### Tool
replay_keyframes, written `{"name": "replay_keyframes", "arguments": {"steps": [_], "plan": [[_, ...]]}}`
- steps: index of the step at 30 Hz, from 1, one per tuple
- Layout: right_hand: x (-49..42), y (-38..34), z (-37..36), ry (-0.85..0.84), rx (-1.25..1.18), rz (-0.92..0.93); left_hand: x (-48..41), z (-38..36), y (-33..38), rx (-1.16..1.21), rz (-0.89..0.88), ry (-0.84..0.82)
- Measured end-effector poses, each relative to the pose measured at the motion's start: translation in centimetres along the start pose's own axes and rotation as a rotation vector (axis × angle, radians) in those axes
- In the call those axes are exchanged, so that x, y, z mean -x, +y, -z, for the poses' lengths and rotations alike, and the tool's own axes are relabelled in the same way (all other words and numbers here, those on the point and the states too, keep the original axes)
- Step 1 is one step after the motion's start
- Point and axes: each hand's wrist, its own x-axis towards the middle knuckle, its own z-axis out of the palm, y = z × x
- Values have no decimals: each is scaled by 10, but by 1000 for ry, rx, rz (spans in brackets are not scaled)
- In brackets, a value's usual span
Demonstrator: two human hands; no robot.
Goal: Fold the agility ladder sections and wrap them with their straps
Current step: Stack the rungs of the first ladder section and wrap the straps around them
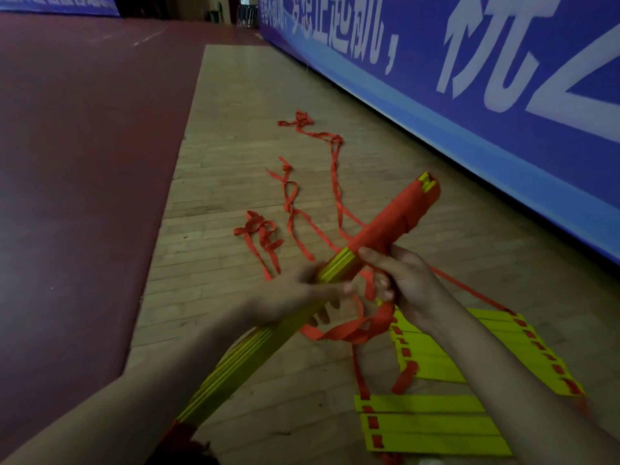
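Fingers point(335, 290) of our left hand point(288, 297) curl round the bundle of yellow rungs point(235, 357), though blur hides how tightly. The bundle slants from near left to far right, its far half wound in red strap point(385, 223). Our right hand point(406, 280) presses its thumb on the wrap's edge, curled fingers clamped on the strap beneath. Flat ladder sections point(429, 424) lie on the wooden floor point(235, 162), near right.
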Motion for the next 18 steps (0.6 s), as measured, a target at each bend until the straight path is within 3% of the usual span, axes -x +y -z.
{"name": "replay_keyframes", "arguments": {"steps": [8,11,18], "plan": [[-3,4,0,36,56,-45,-3,-4,-10,-383,-119,257],[1,1,1,-55,14,-107,-3,1,-11,-409,-98,324],[7,4,3,-140,149,-153,-12,12,-19,34,-22,278]]}}
